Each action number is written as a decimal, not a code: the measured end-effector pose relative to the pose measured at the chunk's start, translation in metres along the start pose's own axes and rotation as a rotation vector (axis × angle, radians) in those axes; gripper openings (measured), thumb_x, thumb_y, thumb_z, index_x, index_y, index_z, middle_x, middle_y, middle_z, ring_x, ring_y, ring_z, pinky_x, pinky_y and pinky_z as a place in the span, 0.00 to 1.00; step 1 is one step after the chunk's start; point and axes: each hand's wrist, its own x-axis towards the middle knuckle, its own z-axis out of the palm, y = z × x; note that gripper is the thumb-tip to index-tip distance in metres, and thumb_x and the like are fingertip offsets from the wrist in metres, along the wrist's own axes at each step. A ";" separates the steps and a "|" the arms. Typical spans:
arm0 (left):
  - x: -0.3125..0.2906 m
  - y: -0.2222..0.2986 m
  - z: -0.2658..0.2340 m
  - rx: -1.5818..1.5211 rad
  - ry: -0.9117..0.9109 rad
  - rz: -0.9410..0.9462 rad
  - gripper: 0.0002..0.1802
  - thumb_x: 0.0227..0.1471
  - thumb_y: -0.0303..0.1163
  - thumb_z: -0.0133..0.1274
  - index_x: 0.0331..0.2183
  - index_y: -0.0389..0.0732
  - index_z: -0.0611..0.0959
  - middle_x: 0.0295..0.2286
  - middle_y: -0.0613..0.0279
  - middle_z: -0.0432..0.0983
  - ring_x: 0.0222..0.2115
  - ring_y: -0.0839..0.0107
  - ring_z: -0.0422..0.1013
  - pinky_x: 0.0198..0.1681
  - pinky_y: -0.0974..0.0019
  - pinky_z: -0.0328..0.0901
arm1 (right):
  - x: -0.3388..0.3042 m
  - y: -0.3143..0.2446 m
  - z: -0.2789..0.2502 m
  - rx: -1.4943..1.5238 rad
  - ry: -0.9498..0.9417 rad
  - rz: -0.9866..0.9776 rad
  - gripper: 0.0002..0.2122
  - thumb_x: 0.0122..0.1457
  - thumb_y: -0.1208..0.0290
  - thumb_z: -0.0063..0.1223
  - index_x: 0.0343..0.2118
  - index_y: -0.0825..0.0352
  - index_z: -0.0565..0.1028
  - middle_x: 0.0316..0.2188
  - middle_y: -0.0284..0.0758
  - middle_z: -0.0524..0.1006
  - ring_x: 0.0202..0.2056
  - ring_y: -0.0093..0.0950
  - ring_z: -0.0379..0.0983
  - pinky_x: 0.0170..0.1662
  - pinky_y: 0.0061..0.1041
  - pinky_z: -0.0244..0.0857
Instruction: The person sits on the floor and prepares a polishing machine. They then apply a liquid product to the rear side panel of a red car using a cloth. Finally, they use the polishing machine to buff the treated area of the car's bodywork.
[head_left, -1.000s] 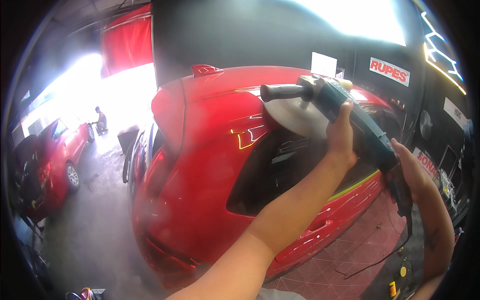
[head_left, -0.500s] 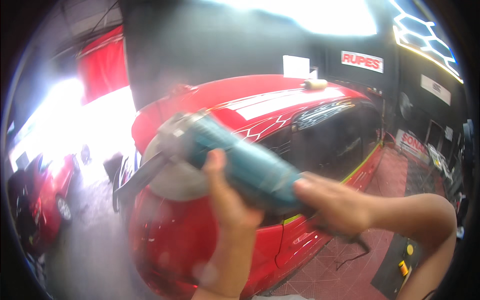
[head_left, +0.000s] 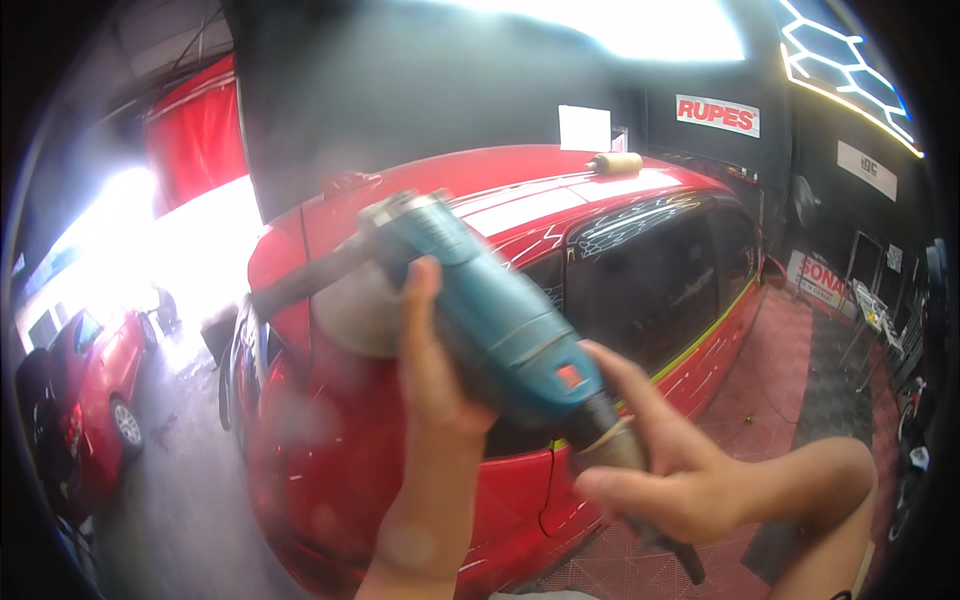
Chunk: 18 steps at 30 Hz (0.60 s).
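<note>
A teal polisher (head_left: 500, 310) with a silver head is held up in front of a red car (head_left: 340, 470). Its pale round pad (head_left: 345, 315) and black side handle (head_left: 305, 280) point left, and the pad appears in the air in front of the car. My left hand (head_left: 440, 370) grips the body from below near the head, thumb up along its side. Toward the tail end, my right hand (head_left: 680, 465) curls loosely around the cord end, below a red switch (head_left: 571, 376). The left fingers are partly hidden behind the tool.
A yellowish bottle (head_left: 618, 163) lies on the car's roof. Green masking tape (head_left: 668, 372) runs below the side windows. Another red car (head_left: 105, 385) stands at the left near the bright doorway. Red floor tiles (head_left: 745, 400) lie at the right, beside a stand (head_left: 870, 320).
The polisher has tilted, its tail swinging down. My right hand has slid back off the body to the cord end, uncovering the red switch. My left hand still supports the tool.
</note>
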 end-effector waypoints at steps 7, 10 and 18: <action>0.061 -0.124 0.030 -0.154 -0.197 -0.378 0.26 0.59 0.53 0.67 0.49 0.47 0.80 0.35 0.64 0.80 0.33 0.69 0.80 0.38 0.58 0.78 | -0.024 0.060 -0.051 0.067 0.418 -0.156 0.46 0.66 0.73 0.56 0.78 0.60 0.36 0.37 0.37 0.76 0.21 0.22 0.72 0.22 0.24 0.72; 0.046 -0.138 0.035 -0.137 -0.208 -0.417 0.27 0.58 0.53 0.67 0.48 0.44 0.80 0.36 0.62 0.80 0.33 0.69 0.80 0.38 0.58 0.78 | -0.038 0.073 -0.051 0.054 0.461 -0.125 0.45 0.64 0.74 0.54 0.78 0.61 0.36 0.37 0.38 0.76 0.20 0.23 0.72 0.19 0.25 0.72; -0.075 -0.065 -0.038 0.022 0.010 -0.165 0.33 0.61 0.55 0.61 0.51 0.34 0.79 0.43 0.52 0.82 0.39 0.63 0.81 0.43 0.57 0.79 | -0.032 0.145 0.003 -0.060 0.105 -0.232 0.50 0.60 0.76 0.56 0.78 0.65 0.33 0.51 0.44 0.72 0.34 0.26 0.74 0.35 0.27 0.74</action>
